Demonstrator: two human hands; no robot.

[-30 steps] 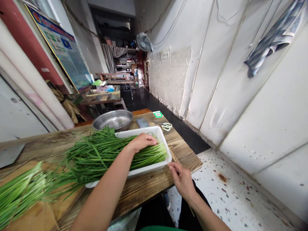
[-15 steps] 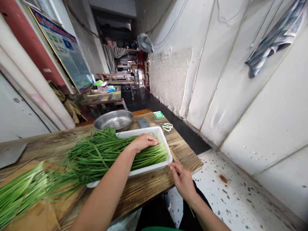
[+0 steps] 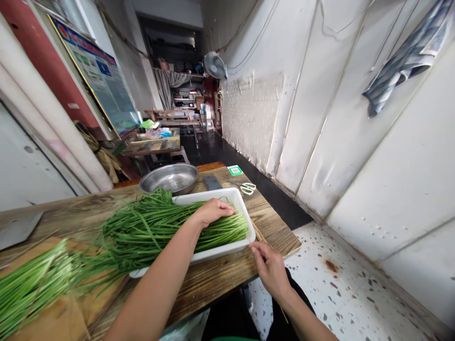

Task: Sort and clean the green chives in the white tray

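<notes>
Resting palm-down, fingers loosely spread, the left hand (image 3: 212, 211) presses one bunch of long flat green chives (image 3: 159, 227) in one white rectangular plastic tray (image 3: 239, 201) at frame center. Below it, the right hand (image 3: 270, 268) pinches one thin straw-like stalk (image 3: 261, 235). One round steel bowl (image 3: 168, 178) sits behind on rough wood.
</notes>
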